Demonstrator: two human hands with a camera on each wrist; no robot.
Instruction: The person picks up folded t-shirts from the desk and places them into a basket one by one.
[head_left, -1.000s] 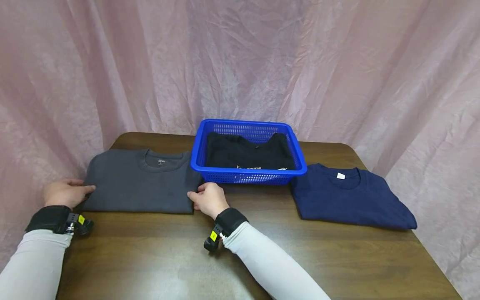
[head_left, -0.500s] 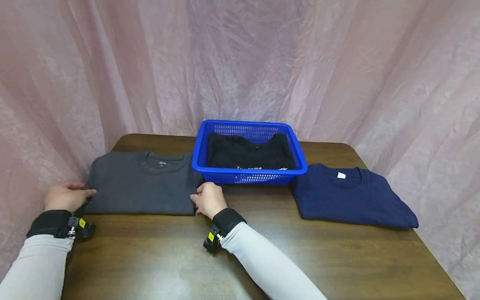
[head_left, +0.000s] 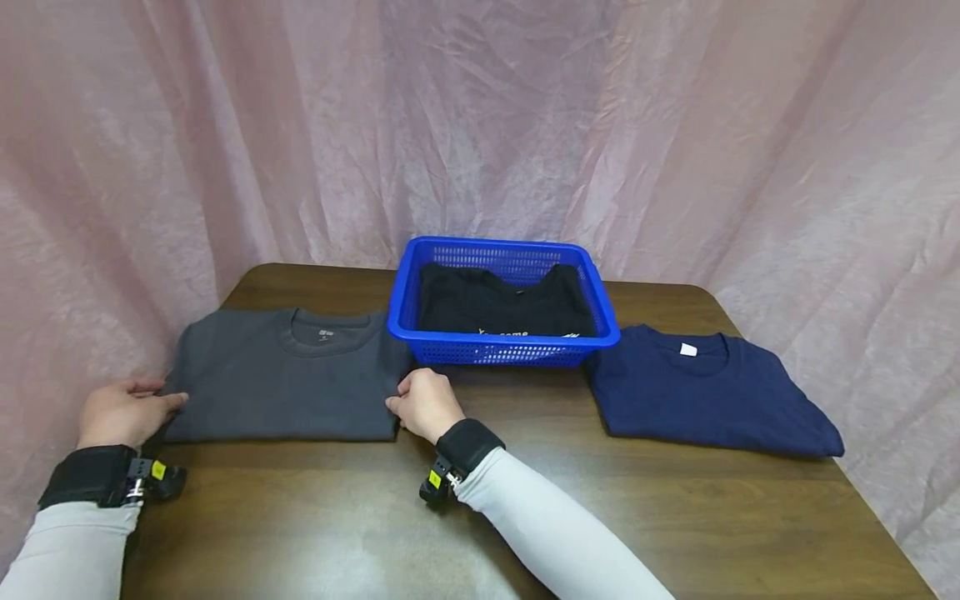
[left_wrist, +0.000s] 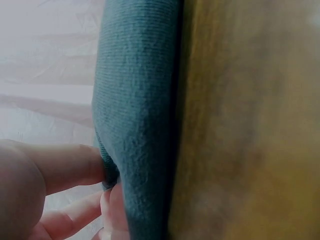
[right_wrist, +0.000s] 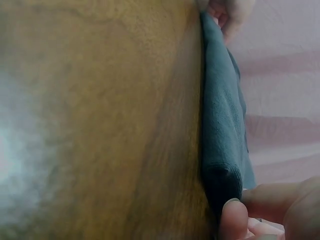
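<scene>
A folded grey T-shirt (head_left: pixel 285 383) lies flat on the left of the brown table (head_left: pixel 525 517), collar away from me. My left hand (head_left: pixel 123 412) pinches its near left corner, thumb on top and fingers beneath the grey shirt (left_wrist: pixel 135 115) in the left wrist view. My right hand (head_left: pixel 423 404) pinches the near right corner, just in front of the blue basket (head_left: pixel 502 343). In the right wrist view the grey shirt (right_wrist: pixel 222 130) runs edge-on between my right hand's fingers (right_wrist: pixel 235 220) and the far hand.
The blue basket holds a folded black shirt (head_left: pixel 498 304) with light lettering. A folded navy T-shirt (head_left: pixel 705 396) lies right of the basket. A pink curtain (head_left: pixel 480 125) hangs close behind and beside the table.
Both hands and the grey shirt's near edge have slid slightly toward me. Basket and navy shirt have stayed put.
</scene>
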